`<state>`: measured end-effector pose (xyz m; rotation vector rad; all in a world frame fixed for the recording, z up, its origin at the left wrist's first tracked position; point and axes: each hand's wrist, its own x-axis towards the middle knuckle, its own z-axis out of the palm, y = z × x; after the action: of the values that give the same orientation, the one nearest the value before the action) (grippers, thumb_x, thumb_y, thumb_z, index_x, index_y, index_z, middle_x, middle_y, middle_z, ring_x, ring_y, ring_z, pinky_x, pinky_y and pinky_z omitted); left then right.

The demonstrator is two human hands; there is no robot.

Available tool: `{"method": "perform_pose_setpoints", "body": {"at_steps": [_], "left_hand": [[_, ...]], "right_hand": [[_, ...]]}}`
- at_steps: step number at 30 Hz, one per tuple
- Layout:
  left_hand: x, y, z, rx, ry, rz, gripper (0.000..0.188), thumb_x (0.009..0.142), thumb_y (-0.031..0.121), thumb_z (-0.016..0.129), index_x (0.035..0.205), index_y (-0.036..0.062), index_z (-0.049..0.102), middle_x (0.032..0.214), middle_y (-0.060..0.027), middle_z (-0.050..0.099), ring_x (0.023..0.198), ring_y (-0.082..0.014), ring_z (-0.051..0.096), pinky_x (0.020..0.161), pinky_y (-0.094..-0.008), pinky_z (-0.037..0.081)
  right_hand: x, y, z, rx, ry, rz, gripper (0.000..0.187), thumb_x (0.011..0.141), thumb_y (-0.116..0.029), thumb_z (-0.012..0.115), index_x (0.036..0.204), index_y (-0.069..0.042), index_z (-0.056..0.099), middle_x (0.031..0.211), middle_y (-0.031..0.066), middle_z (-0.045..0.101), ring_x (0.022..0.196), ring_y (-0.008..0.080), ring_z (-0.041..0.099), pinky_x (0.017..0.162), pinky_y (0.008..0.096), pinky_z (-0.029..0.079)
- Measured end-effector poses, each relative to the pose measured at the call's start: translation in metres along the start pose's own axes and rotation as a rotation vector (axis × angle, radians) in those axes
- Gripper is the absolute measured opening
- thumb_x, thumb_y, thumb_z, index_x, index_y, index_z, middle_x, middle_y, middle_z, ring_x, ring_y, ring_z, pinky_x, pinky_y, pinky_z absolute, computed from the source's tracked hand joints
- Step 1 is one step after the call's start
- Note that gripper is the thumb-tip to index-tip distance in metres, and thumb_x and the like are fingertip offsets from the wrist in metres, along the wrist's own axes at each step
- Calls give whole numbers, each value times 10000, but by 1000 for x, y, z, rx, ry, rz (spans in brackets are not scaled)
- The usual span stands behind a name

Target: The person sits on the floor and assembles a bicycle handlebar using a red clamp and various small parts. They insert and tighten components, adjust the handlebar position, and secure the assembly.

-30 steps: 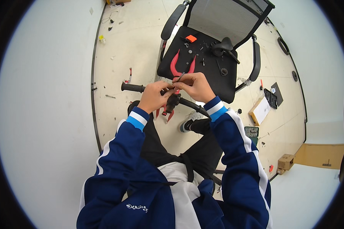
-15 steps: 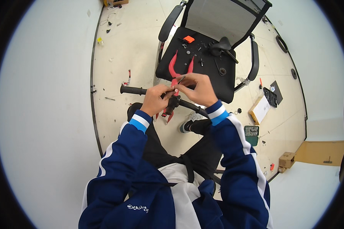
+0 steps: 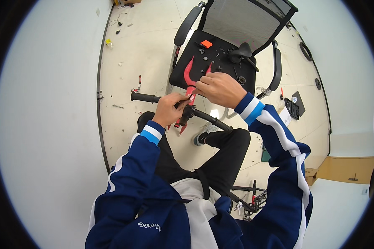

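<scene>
Before the black chair [image 3: 241,20], holds left hand [image 3: 168,109] over the black handlebar [image 3: 144,98] with fingertips close together at the red fork [image 3: 190,90], with prongs [image 3: 188,72] over the seat [image 3: 178,78]; to the right, curls right hand [image 3: 221,90] with fingers together. Cannot tell any object within either grip.

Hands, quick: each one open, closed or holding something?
Left hand: fingers bent at the red fork; grip cannot be told.
Right hand: fingers curled beside it; whether holding anything cannot be told.

Wears a navy jacket [image 3: 120,216] with white sleeve stripes [image 3: 275,128], cuffs [image 3: 152,130] banded white and light blue, plus black trousers [image 3: 224,155].
</scene>
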<state>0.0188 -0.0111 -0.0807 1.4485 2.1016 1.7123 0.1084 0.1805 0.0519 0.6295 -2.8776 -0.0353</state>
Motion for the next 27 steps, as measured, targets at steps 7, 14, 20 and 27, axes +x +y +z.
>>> {"method": "perform_pose_setpoints", "body": {"at_steps": [7, 14, 20, 27], "left_hand": [[-1, 4, 4, -12, 13, -33, 135, 819, 18, 744, 952, 16, 723, 848, -148, 700, 735, -342, 675, 660, -381, 538], [4, 3, -4, -18, -57, -15, 138, 838, 29, 734, 974, 8, 729, 861, -162, 705, 736, -337, 679, 664, -382, 536], [6, 0, -4, -18, -94, -44, 157, 846, 52, 758, 1001, 32, 745, 849, -147, 710, 709, -295, 672, 638, -342, 515], [12, 12, -14, -26, -175, -114, 137, 847, 62, 730, 979, 25, 737, 830, -162, 698, 723, -323, 679, 664, -365, 542]], "right_hand": [[4, -49, 11, 26, 219, 423, 317, 908, -231, 650, 647, -51, 632, 547, 144, 589, 511, 328, 613, 484, 411, 472], [12, -58, 1, 232, 224, 663, 296, 903, -231, 655, 699, -22, 704, 574, 181, 599, 524, 359, 602, 498, 402, 477], [-18, -9, 15, 1397, 5, 540, 297, 1003, -172, 577, 1211, 13, 681, 1144, 98, 706, 907, 147, 655, 745, 273, 523], [-20, 16, 64, 2076, -181, 333, 453, 1004, -313, 618, 1294, 35, 598, 1055, 104, 653, 925, 210, 634, 803, 346, 515]]}}
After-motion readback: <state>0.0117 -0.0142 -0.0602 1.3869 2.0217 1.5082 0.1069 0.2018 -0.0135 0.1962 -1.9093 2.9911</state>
